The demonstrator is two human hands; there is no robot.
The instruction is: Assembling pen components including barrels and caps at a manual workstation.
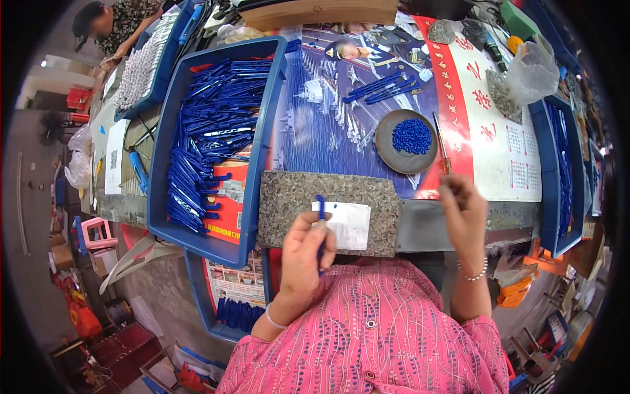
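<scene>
My left hand [305,249] is closed around a slim blue plastic stick [321,205] with a small hooked tip, held upright over the near edge of a speckled stone slab [289,197]. On the slab lies a folded white paper [354,230], with a tiny blue piece [336,206] near its upper edge. My right hand [464,213] has its fingers pinched at the handle end of a thin screwdriver-like tool [446,164] with an amber handle. Beside that tool, a round grey dish [387,157] holds many small blue pellets [412,136].
A blue tray [262,151] full of blue sticks stands left; another blue bin [554,177] is at right. Several blue sticks [384,88] lie on the poster [308,131]. A plastic bag [531,72] sits far right. Another person [125,26] is at the far left.
</scene>
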